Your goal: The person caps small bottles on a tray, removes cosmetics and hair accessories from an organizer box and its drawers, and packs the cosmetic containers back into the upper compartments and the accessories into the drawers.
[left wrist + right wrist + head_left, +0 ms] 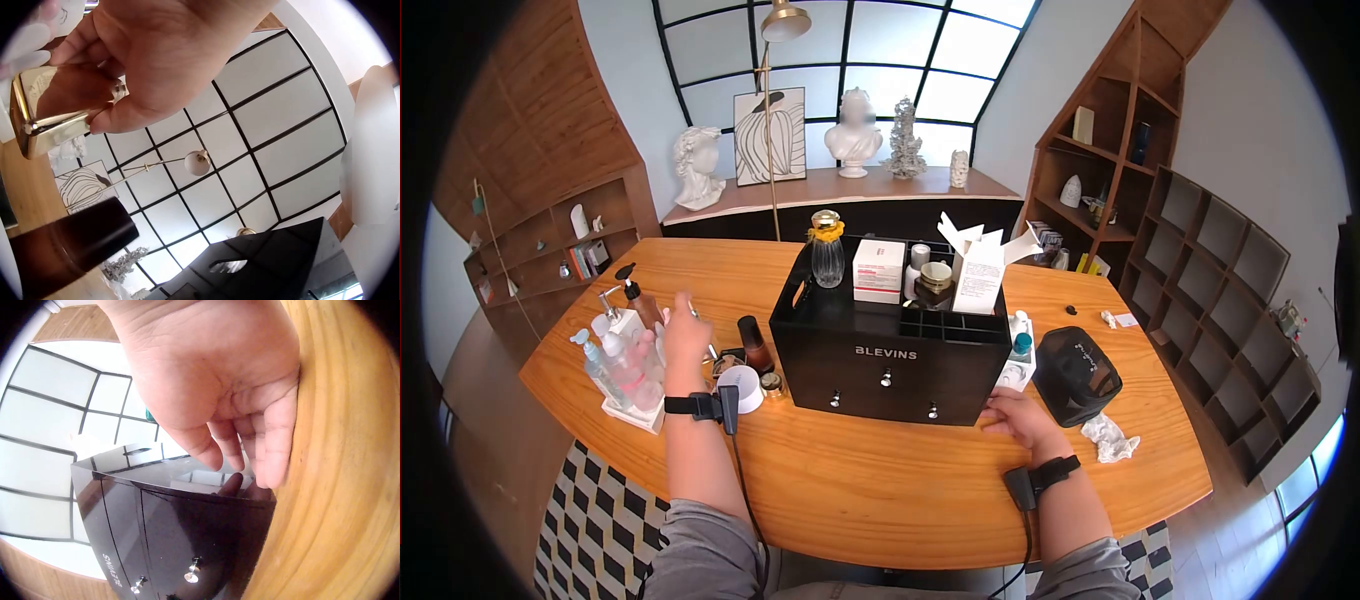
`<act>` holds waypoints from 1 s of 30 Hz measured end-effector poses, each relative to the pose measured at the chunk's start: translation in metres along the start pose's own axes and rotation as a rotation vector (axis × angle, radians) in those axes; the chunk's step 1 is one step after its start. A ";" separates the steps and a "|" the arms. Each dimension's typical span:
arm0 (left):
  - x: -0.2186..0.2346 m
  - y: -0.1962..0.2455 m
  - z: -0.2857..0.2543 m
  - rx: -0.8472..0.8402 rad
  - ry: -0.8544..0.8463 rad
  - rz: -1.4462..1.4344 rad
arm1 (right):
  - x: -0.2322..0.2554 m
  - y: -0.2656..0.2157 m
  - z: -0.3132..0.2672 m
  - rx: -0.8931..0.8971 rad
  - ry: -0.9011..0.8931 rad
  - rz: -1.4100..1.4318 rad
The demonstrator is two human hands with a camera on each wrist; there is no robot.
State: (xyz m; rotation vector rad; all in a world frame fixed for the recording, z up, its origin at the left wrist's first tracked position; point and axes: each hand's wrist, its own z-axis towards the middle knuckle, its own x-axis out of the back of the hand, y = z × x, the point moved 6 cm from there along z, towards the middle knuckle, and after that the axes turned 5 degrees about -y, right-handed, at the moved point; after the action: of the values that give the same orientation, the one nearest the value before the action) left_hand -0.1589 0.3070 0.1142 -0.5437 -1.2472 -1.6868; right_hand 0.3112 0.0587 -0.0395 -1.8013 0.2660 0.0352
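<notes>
My left hand [687, 335] [156, 56] pinches a shiny gold rectangular item [62, 100], over the left part of the table beside a white tray [632, 414] of pump bottles. Just right of it stand a brown bottle [754, 345] with a dark cap [100, 231], a white round jar [743, 388] and a small gold-lidded jar [772, 385]. Near the lower right corner of the black BLEVINS organizer [840, 365] [169, 519] is my right hand [1020, 415] [219, 381], its fingers relaxed and holding nothing. Whether they touch the organizer I cannot tell.
In the organizer's top stand a glass bottle [828, 262], a white-and-red box [878, 271], a jar [934, 284] and an opened white box [979, 280]. To its right are a white container [1017, 374], a black mesh case [1078, 375] and crumpled white wrapping [1110, 440].
</notes>
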 end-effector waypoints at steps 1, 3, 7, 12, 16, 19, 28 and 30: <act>-0.012 -0.019 0.013 0.003 -0.007 0.009 | 0.001 0.001 0.001 0.001 0.001 -0.002; -0.019 -0.036 0.025 0.008 -0.015 0.016 | 0.002 0.002 0.002 -0.001 0.002 -0.005; -0.023 -0.042 0.021 0.053 -0.084 0.086 | 0.002 0.003 0.002 -0.012 -0.002 -0.005; -0.038 -0.052 0.023 0.018 -0.030 0.209 | 0.000 0.000 -0.001 -0.011 0.009 -0.012; -0.039 -0.055 0.021 0.050 -0.100 0.167 | 0.002 0.002 0.002 0.001 0.008 0.004; -0.040 -0.053 0.016 0.018 -0.067 0.209 | 0.002 0.003 0.003 0.001 -0.006 0.011; -0.032 -0.040 0.013 0.057 -0.156 0.275 | 0.001 0.001 0.001 0.013 -0.015 0.004; -0.029 -0.037 0.015 0.000 -0.084 0.313 | 0.000 -0.001 0.000 0.012 -0.008 0.002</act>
State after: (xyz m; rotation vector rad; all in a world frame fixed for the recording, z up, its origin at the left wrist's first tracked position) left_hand -0.1804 0.3341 0.0794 -0.7742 -1.1529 -1.4134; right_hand 0.3117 0.0584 -0.0390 -1.7892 0.2615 0.0424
